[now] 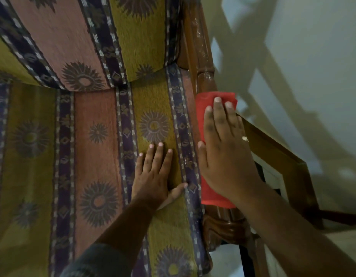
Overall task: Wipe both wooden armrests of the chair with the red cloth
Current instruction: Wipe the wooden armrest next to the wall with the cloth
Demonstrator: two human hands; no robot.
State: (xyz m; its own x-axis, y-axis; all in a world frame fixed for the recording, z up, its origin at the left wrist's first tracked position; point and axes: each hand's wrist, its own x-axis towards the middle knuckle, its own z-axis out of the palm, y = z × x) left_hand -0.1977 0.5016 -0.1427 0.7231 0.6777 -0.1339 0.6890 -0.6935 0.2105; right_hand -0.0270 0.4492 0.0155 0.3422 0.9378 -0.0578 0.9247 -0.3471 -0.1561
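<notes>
The red cloth (210,195) lies folded along the chair's right wooden armrest (206,79), covering its middle stretch. My right hand (225,150) presses flat on top of the cloth, fingers pointing toward the chair back. The armrest's carved front end (223,222) shows below the cloth, and the dusty rear part shows above it. My left hand (156,170) rests flat, fingers spread, on the patterned seat cushion (93,156) just left of the armrest. The left armrest is out of view.
The striped, flowered backrest cushion (83,37) fills the top left. To the right of the armrest a pale wall (313,56) carries shadows of furniture. A dark wooden frame (283,156) slants down right of the chair.
</notes>
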